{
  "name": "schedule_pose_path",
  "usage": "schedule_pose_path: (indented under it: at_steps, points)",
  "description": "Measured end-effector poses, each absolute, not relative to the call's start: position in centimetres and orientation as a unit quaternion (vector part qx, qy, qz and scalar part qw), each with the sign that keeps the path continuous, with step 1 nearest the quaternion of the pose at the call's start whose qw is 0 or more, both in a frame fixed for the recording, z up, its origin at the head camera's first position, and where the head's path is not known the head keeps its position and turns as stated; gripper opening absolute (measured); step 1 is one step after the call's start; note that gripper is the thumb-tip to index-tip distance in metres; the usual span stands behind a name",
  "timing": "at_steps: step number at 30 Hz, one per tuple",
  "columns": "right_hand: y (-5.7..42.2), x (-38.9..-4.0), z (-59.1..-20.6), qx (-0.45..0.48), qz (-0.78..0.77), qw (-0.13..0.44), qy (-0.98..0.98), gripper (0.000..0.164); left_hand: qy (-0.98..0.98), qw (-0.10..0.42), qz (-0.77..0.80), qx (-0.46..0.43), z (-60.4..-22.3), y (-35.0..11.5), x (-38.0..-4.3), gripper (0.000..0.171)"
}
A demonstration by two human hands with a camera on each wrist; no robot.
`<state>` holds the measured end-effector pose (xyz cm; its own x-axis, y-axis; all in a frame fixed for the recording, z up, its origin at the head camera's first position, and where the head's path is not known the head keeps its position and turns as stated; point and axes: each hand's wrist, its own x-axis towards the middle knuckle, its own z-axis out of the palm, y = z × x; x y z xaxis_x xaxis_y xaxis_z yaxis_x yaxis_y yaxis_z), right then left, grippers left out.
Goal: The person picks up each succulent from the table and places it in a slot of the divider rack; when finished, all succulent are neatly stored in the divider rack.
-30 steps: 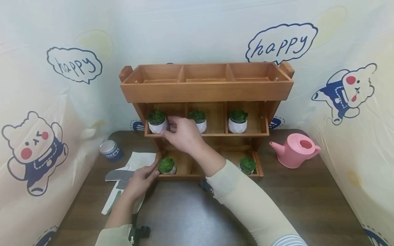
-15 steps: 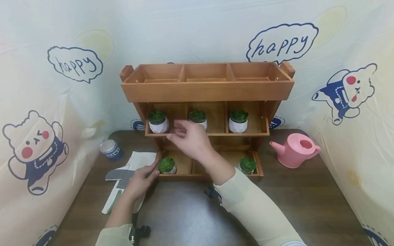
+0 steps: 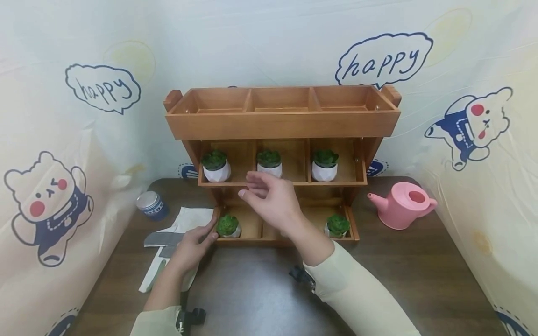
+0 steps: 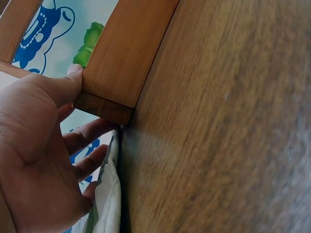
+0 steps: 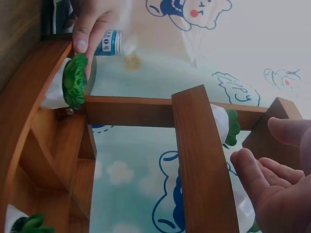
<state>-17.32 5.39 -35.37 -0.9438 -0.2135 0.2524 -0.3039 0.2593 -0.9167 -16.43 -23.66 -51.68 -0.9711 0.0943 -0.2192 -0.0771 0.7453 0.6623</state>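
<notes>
A three-tier wooden plant shelf (image 3: pixel 282 127) stands on the table, each tier split into compartments. At its lower left corner my left hand (image 3: pixel 193 247) holds the bottom tier, thumb on the front edge and fingers along the side. My right hand (image 3: pixel 273 198), fingers loosely bent, holds nothing in front of the shelf. Just behind it, a potted succulent (image 3: pixel 269 161) sits in the middle tier's centre compartment. Others stand on both sides of it, one on the left (image 3: pixel 216 166) and one on the right (image 3: pixel 325 165). Below, succulents occupy the left (image 3: pixel 228 226) and right (image 3: pixel 337 226) ends.
A pink watering can (image 3: pixel 403 205) stands on the table right of the shelf. To the left are a blue jar with a silvery lid (image 3: pixel 152 205) and white-and-grey gloves (image 3: pixel 168 245), partly under the left forearm. A printed cloth (image 3: pixel 269 46) hangs behind.
My right hand has let go of the white pot in the middle tier's left compartment and drawn back, right and down. My left hand keeps its hold on the shelf corner.
</notes>
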Motion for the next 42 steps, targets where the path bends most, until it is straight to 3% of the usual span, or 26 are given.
schedule_pose_path:
  at_steps: [24, 42]
  points:
    - [9.5, -15.0, -40.4, 0.221, 0.622, 0.021, -0.75, 0.051, 0.932, 0.113, 0.344, 0.003, -51.6, -23.8, -16.5, 0.064]
    - [13.2, -11.9, -45.3, 0.173, 0.587, -0.016, -0.791, 0.057, 0.939, 0.11, 0.325, 0.012, -51.4, -23.3, -16.4, 0.063]
